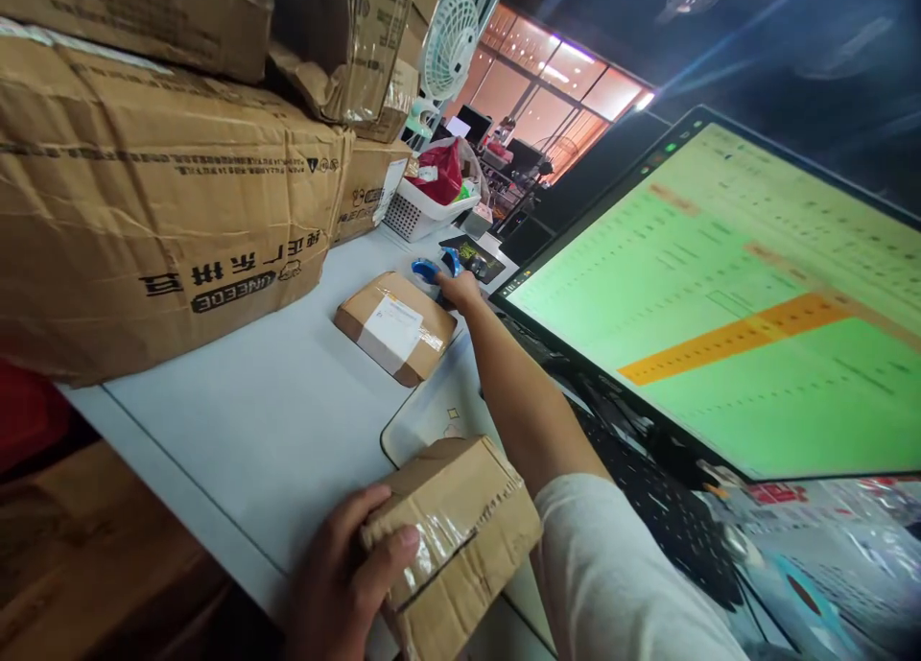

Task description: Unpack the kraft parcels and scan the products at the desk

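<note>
My left hand (338,575) grips a small taped cardboard parcel (460,536) at the near edge of the white desk (273,421). My right arm stretches across the desk, and my right hand (457,287) is closed around a blue handheld scanner (432,270) far out. Just left of that hand lies a second small parcel (395,325) with a white label, flat on the desk.
Large cardboard boxes (144,191) are stacked along the left. A monitor (726,296) showing a green spreadsheet stands at right, with a black keyboard (648,488) below it. A white basket (421,210) and a small fan (450,47) sit at the far end.
</note>
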{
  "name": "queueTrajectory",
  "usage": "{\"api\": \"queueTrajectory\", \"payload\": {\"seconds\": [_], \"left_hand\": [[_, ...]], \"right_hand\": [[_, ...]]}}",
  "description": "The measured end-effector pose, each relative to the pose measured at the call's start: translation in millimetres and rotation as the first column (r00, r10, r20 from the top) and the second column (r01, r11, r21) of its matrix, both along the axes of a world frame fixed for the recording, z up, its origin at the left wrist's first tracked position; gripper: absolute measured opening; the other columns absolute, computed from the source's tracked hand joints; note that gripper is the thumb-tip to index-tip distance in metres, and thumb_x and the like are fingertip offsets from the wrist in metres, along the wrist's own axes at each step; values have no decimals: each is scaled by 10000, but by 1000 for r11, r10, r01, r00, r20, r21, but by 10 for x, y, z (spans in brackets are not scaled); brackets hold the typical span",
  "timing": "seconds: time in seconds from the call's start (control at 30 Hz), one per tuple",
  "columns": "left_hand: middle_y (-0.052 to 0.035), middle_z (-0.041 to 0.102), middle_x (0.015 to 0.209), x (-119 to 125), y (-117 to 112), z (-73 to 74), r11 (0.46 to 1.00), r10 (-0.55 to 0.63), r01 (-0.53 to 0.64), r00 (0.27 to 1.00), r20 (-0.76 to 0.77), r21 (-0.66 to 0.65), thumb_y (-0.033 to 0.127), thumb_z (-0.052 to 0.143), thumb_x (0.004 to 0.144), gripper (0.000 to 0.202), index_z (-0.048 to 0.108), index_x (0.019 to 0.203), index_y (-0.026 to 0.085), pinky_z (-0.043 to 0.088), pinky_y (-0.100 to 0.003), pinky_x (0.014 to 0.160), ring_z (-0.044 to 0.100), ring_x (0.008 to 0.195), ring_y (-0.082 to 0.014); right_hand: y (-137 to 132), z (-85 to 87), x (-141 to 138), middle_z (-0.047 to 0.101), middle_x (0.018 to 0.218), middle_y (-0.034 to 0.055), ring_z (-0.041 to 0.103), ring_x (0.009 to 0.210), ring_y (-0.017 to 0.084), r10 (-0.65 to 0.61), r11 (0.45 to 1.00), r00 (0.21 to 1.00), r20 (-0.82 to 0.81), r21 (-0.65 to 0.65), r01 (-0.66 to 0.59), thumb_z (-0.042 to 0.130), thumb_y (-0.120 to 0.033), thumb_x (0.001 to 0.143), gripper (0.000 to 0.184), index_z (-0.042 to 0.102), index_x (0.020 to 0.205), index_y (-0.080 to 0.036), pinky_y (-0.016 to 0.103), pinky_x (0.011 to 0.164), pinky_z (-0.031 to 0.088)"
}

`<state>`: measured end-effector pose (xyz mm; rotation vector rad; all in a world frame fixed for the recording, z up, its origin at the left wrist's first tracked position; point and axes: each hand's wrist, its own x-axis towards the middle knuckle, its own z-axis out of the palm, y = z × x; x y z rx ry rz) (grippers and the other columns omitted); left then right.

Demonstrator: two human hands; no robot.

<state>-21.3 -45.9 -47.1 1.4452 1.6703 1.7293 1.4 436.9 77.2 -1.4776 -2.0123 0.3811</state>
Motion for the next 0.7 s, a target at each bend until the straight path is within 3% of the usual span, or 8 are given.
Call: {"api": "queueTrajectory", "payload": {"seconds": [0.1, 0.2, 0.27, 0.33, 0.43, 0.5, 0.6, 0.7], "left_hand": [[-147, 515, 1501, 9, -12, 92, 982, -1, 24, 993, -121, 189, 156, 726, 801, 876, 379, 1566, 404, 610, -535, 998, 589, 1338, -380], [-167, 512, 1468, 37, -18, 176, 968, 77, -39, 986, -147, 250, 148, 691, 819, 802, 395, 1541, 333, 594, -510, 1022, 573, 1346, -351], [-161, 540, 1432, 29, -35, 213, 960, 87, -42, 984, -154, 276, 191, 703, 847, 743, 412, 1519, 313, 588, -486, 1037, 589, 1321, -329], [-150, 565, 1417, -6, -68, 241, 955, 45, 2, 987, -153, 295, 244, 727, 868, 719, 414, 1513, 304, 572, -463, 1065, 600, 1312, -310], [-138, 600, 1407, -60, -113, 299, 944, -142, 174, 981, -131, 280, 332, 760, 867, 687, 462, 1485, 284, 557, -437, 1081, 621, 1294, -303], [-136, 635, 1372, -43, -109, 362, 917, -323, 337, 941, -98, 213, 394, 791, 839, 703, 505, 1466, 257, 553, -431, 1074, 647, 1248, -307], [-127, 662, 1350, 126, -33, 481, 818, -561, 564, 825, -60, 112, 470, 814, 811, 777, 511, 1486, 231, 529, -429, 1085, 657, 1217, -308], [-122, 642, 1393, 437, 58, 597, 722, -673, 679, 734, -93, 129, 487, 807, 816, 789, 508, 1496, 222, 490, -420, 1115, 620, 1272, -316]], "right_hand": [[-275, 164, -122, 704, 1050, 210, 687, 1101, 376, -12, 999, 998, 66, 40, 9, 735, -388, 894, 416, 646, 1158, -80, 486, 938, 563], [-666, 406, -179, 642, 1258, 221, 601, 1247, 384, 59, 973, 989, 137, 212, -87, 691, -265, 894, 449, 570, 1298, -109, 530, 1063, 489], [-971, 613, -123, 572, 1363, 233, 541, 1302, 402, 125, 897, 964, 234, 389, -211, 664, -192, 871, 527, 527, 1374, -119, 582, 1106, 440], [-1318, 848, 34, 521, 1409, 233, 489, 1338, 414, 188, 781, 933, 307, 529, -331, 649, -163, 853, 593, 496, 1425, -133, 619, 1128, 406], [-1970, 1196, 463, 483, 1425, 189, 472, 1355, 369, 306, 644, 916, 259, 652, -399, 620, -182, 866, 630, 455, 1474, -196, 578, 1154, 408], [-2507, 1368, 861, 499, 1397, 154, 512, 1317, 330, 366, 593, 915, 170, 715, -370, 613, -209, 873, 619, 460, 1472, -237, 523, 1134, 452], [-3391, 1455, 1563, 585, 1322, 107, 585, 1230, 303, 414, 599, 910, 32, 743, -299, 624, -244, 870, 554, 531, 1416, -272, 482, 1064, 516], [-4222, 1346, 2293, 665, 1239, 61, 650, 1104, 280, 457, 673, 884, -95, 687, -274, 657, -259, 848, 497, 606, 1341, -286, 455, 987, 555]]}}
